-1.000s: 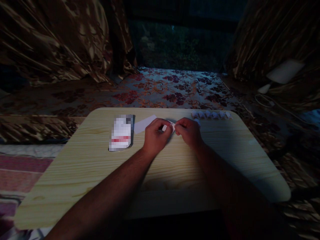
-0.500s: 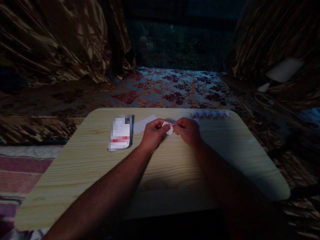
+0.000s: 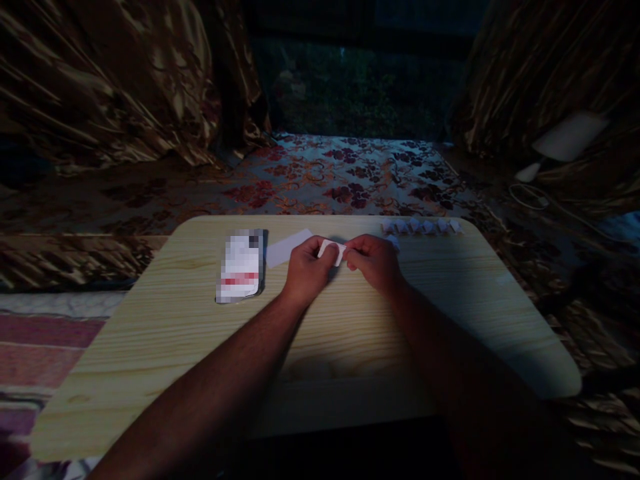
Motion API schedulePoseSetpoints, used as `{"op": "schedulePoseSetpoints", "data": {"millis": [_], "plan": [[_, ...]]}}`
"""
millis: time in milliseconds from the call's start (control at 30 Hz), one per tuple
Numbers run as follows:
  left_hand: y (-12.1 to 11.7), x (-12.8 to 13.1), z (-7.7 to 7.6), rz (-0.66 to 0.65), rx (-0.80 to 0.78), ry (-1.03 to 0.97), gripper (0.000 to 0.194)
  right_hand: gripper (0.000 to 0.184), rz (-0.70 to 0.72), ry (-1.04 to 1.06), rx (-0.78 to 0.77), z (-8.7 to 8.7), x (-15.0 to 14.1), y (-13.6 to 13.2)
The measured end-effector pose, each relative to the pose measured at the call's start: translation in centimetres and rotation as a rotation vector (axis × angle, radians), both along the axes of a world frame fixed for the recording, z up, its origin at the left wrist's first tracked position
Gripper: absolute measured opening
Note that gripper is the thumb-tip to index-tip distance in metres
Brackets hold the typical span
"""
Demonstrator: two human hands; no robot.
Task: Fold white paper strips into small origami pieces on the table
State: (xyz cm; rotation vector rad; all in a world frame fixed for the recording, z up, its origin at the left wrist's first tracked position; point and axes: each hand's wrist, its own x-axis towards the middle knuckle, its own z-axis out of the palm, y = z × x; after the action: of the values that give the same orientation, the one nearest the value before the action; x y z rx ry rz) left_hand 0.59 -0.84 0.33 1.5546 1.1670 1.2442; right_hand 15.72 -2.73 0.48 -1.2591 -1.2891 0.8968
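Both of my hands pinch one small white folded paper piece (image 3: 333, 251) over the far middle of a light wooden table (image 3: 200, 347). My left hand (image 3: 306, 275) grips its left end with closed fingers. My right hand (image 3: 374, 263) grips its right end, fingers curled. A flat white paper slip (image 3: 286, 249) lies just left of my left hand. Along the table's far right edge stands a row of several small folded white paper pieces (image 3: 423, 227).
A white packet with a red band (image 3: 240, 266), its print blurred out, lies at the far left of the table. Patterned cloth (image 3: 340, 177) spreads beyond the table, curtains (image 3: 110, 87) hang at both sides. A white charger and cable (image 3: 537, 183) rest at the right.
The small paper between my fingers has been turned and flattened, now showing a wider white face. Both hands stay in place over the far middle of the table.
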Motion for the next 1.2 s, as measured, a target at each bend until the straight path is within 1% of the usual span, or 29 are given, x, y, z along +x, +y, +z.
{"op": "schedulePoseSetpoints", "data": {"millis": [100, 200, 300, 533, 867, 1200], "plan": [[0.0, -0.03, -0.05, 0.02, 0.016, 0.021, 0.018, 0.013, -0.003, 0.025, -0.028, 0.08, -0.13, 0.06], [0.01, -0.05, -0.15, 0.008, 0.024, 0.022, 0.019, 0.012, -0.02, 0.016, -0.04, 0.25, -0.22, 0.01], [-0.01, -0.04, -0.21, -0.001, 0.02, 0.009, 0.02, 0.011, -0.024, 0.006, -0.035, 0.34, -0.23, -0.04], [-0.33, 0.05, 0.09, -0.024, -0.001, -0.015, 0.016, 0.008, -0.023, 0.011, -0.003, 0.2, -0.2, -0.04], [-0.31, 0.04, 0.1, -0.008, -0.024, -0.006, 0.016, 0.006, -0.003, 0.01, -0.012, 0.38, -0.28, -0.19], [-0.62, 0.16, 0.52, 0.006, -0.054, 0.003, 0.017, 0.006, 0.006, 0.007, -0.026, 0.39, -0.22, -0.23]]}}
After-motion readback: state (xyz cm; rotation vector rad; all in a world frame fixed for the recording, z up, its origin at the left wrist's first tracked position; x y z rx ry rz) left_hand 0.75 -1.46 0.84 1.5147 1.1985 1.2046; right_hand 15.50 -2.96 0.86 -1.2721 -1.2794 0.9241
